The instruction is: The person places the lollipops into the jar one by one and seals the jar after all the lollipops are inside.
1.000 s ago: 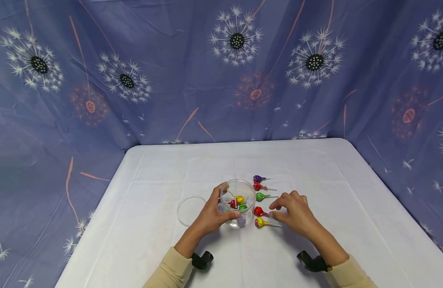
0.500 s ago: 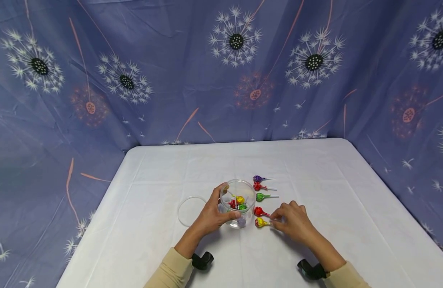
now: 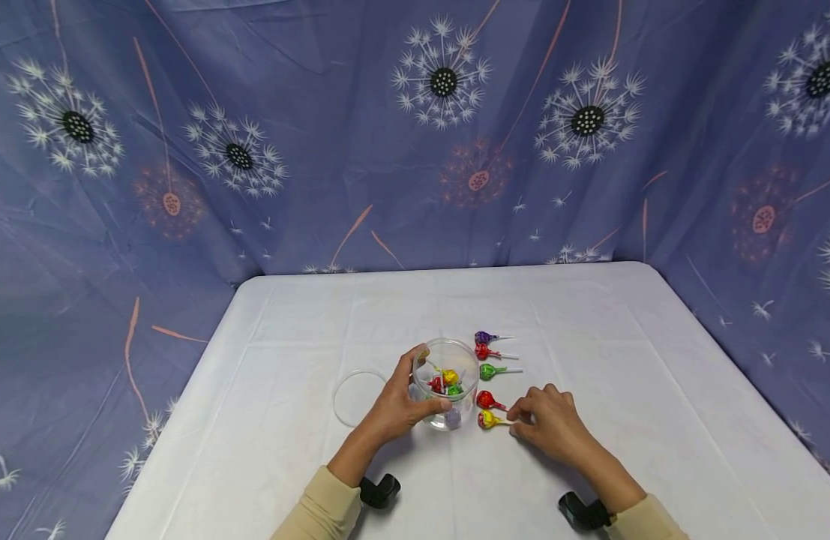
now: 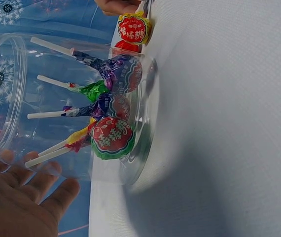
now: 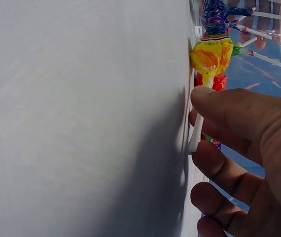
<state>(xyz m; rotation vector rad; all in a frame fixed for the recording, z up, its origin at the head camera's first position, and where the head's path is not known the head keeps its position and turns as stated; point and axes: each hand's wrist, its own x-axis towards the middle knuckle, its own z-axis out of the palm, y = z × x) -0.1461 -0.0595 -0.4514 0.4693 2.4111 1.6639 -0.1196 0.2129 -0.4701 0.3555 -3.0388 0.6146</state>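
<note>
My left hand (image 3: 403, 403) grips a clear plastic jar (image 3: 445, 406) standing on the white table, thumb on the near side and fingers round the far side. Inside the open jar are several wrapped lollipops, among them a green lollipop (image 4: 112, 139) in the left wrist view. With thumb and index finger, my right hand (image 3: 552, 425) pinches the white stick of a yellow lollipop (image 5: 212, 55), which lies at the near end of a row. Just beyond it in that row are a red lollipop (image 3: 485, 400), a green lollipop (image 3: 489, 372), another red lollipop (image 3: 483, 351) and a purple lollipop (image 3: 483, 337).
A clear round lid (image 3: 347, 376) lies on the table (image 3: 307, 315) left of the jar, partly behind my left hand. Blue dandelion-print cloth (image 3: 361, 150) hangs behind the table and along both sides.
My right hand has moved toward me, from beside the near red lollipop's stick to the yellow lollipop's stick, and now pinches it. My left hand and the jar have stayed put.
</note>
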